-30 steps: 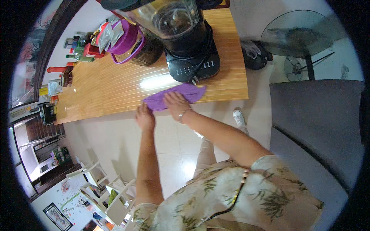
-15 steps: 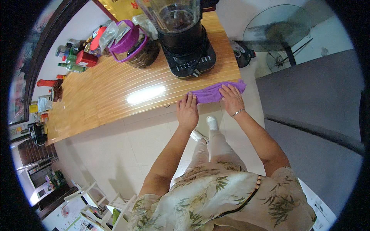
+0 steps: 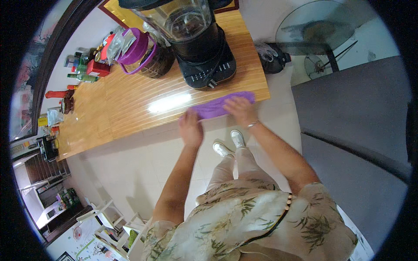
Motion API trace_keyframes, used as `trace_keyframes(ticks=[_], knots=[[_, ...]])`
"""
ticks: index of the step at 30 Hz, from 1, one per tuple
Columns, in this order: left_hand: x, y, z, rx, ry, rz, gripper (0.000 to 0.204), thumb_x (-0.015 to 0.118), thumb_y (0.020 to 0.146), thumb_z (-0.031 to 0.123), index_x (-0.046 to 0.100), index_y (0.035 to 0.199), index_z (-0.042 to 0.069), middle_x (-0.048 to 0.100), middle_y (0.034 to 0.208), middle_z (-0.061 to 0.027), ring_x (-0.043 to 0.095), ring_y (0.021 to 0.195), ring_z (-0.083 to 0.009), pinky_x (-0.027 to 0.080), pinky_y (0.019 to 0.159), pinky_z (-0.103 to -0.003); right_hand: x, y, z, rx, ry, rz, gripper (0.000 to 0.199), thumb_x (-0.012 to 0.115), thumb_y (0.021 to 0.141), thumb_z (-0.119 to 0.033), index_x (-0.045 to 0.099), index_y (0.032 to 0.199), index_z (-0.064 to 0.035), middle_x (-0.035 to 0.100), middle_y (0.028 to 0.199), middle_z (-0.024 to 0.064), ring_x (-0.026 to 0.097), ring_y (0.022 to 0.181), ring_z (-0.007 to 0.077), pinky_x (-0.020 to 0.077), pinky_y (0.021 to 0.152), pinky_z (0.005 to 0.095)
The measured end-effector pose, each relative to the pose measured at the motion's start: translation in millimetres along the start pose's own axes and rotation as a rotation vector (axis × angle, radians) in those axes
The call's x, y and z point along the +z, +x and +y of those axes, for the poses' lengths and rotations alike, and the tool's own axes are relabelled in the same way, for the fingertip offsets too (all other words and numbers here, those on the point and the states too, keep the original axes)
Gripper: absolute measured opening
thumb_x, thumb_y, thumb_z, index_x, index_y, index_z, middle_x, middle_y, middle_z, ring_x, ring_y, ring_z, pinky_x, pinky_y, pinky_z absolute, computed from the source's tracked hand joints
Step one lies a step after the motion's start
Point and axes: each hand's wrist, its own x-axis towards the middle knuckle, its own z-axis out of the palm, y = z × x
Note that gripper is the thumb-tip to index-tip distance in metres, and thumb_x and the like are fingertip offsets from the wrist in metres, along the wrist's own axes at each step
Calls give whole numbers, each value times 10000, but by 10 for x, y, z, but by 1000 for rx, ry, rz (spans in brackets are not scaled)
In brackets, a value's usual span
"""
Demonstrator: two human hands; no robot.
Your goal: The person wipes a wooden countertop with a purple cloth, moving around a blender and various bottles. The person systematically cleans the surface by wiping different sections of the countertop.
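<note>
Along the near edge of a wooden counter, the fingers of the right hand lie over a purple cloth toward its right end, blurred and close together; whether they pinch the fabric or only press on it, I cannot tell. The left hand has its blurred fingertips at the cloth's left end, bent slightly, and whether they have hold of it cannot be told either. The cloth is bunched into a long strip on the countertop, slanting up to the right between the two hands. A silvery bracelet circles the right wrist. Just beyond the cloth stands a blender, its black base bearing a clear jug, with a cord and plug lying against the base. Left of it is a jar with a purple lid and handle, then a red box and a green bottle. Below the counter, two white shoes rest on pale floor tiles.
</note>
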Motion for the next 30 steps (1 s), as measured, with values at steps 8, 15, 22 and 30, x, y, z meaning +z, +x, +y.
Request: trace_keyframes(ticks=[8,15,22,30], knots=[[325,340,1355,175,-62,-69,535,582,826,184,474,1338,73,404,1448,-106,341,1338,-305,263,1091,-501,-722,-479,792,24,-49,68,420,500,777,-6,624,1163,-117,534,1326,102,464,1249,305,342,1081,430],[-50,-83,187,-110,40,-135,643,594,820,177,377,1423,132,316,1513,-37,313,1362,-283,252,1086,-527,21,-75,106,5,31,-18,471,466,823,-49,535,1283,-125,471,1394,97,417,1298,294,305,1103,434],[-330,-113,-458,-346,252,-138,669,622,814,203,364,1423,102,340,1494,-96,284,1380,-334,229,1090,-554,381,774,-916,18,190,-231,462,378,902,-123,471,1353,-163,387,1467,65,312,1375,266,184,1154,425],[-111,-83,369,-51,-101,-137,714,596,858,314,305,1432,5,324,1471,-205,271,1374,-368,193,1131,-491,-351,178,-364,178,-82,-238,523,475,866,-122,444,1385,-183,373,1479,46,316,1369,281,170,1152,459]])
